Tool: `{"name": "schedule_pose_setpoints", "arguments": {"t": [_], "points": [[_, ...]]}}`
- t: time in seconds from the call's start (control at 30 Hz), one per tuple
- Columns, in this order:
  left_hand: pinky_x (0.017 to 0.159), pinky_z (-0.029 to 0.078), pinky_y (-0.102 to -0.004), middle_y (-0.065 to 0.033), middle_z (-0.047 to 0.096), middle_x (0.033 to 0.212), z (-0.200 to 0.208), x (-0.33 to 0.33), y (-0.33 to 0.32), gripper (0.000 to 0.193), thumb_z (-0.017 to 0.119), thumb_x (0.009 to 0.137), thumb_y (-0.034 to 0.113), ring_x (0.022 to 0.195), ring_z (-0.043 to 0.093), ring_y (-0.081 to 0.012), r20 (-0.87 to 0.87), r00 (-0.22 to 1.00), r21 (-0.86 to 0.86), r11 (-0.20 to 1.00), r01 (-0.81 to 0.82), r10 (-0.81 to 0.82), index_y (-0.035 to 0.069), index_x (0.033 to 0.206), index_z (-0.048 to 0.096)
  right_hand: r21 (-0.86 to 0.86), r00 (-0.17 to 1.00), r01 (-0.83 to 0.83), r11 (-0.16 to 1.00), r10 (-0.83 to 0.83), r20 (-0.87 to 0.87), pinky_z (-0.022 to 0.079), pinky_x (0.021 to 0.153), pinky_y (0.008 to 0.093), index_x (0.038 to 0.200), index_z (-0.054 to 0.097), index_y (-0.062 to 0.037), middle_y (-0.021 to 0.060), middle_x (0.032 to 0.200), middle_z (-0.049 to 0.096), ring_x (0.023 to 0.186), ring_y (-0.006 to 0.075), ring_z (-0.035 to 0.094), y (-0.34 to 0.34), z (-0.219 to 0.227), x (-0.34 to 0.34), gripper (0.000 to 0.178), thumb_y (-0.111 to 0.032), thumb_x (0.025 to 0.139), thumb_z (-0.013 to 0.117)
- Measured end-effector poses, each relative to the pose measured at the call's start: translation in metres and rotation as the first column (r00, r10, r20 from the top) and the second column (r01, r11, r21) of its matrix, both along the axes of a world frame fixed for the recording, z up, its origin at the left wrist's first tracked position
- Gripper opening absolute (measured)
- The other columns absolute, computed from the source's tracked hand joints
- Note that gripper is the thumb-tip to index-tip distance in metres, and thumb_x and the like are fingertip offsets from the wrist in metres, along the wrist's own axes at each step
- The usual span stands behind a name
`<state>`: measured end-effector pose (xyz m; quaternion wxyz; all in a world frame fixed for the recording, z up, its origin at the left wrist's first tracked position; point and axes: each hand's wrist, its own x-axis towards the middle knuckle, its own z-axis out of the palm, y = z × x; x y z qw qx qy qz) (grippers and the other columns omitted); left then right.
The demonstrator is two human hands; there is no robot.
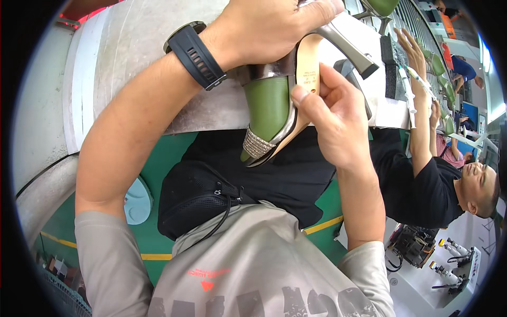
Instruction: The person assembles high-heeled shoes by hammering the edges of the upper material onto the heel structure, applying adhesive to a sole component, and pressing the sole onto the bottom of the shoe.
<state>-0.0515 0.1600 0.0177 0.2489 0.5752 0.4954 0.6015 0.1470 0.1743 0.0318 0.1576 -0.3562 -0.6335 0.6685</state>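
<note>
A pewter-coloured high-heeled sandal (308, 63) with a beige sole and a rhinestone toe strap is held tilted over the table's near edge, toe toward me. It sits on a green shoe last (268, 108). My left hand (269, 29), below a dark wristwatch, is closed around the heel end; some of its fingers run out of view at the top. The slim heel points to the right. My right hand (338, 116) pinches the sole's edge near the middle, thumb on the near side.
The pale worktable (132, 58) lies beneath my hands. To the right are a dark foam block (392, 68), syringes (410, 98), and a conveyor (414, 26) with several green lasts. A co-worker (422, 190) reaches in there. A light-blue stool (138, 203) stands below on the left.
</note>
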Motion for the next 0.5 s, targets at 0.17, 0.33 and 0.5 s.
{"name": "schedule_pose_setpoints", "arguments": {"t": [0.17, 0.33, 0.5], "points": [[0.072, 0.053, -0.0355, -0.0170, 0.071, 0.085, -0.003, -0.009, 0.001, 0.035, 0.070, 0.098, 0.032, 0.080, 0.068, -0.0218, 0.046, 0.997, -0.077, 0.995, 0.062, -0.059, -0.004, 0.102, 0.070, 0.089, 0.997, 0.065, 0.994, -0.060, -0.051, 0.056, 0.080, 0.0268, 0.123, 0.063, 0.0091, 0.0095, 0.101, 0.073, 0.091, 0.0105, 0.067, 0.019, -0.006, -0.020, 0.040, -0.012, 0.092, 0.076], [0.088, 0.051, -0.0301, -0.0087, 0.069, 0.106, 0.011, -0.057, -0.038, 0.062, 0.090, 0.083, 0.033, 0.099, 0.062, -0.0143, -0.178, 0.983, -0.163, 0.987, 0.010, -0.040, 0.001, 0.126, 0.060, 0.511, 0.985, -0.171, 0.842, 0.139, 0.100, 0.056, 0.070, 0.0339, 0.110, 0.074, 0.0027, 0.0124, 0.086, 0.074, 0.079, 0.0178, 0.071, 0.038, 0.012, -0.046, 0.038, -0.029, 0.089, 0.079], [0.088, 0.054, -0.0342, -0.0073, 0.064, 0.103, -0.008, -0.034, -0.109, 0.064, 0.096, 0.071, 0.022, 0.099, 0.065, -0.0184, -0.090, 0.925, 0.049, 0.930, -0.365, 0.368, 0.001, 0.121, 0.062, 0.959, 0.976, -0.215, 0.187, 0.089, 0.201, 0.056, 0.086, 0.0378, 0.115, 0.073, -0.0020, 0.0157, 0.100, 0.074, 0.092, 0.0310, 0.071, 0.029, 0.031, -0.052, 0.043, -0.028, 0.083, 0.084]]}}
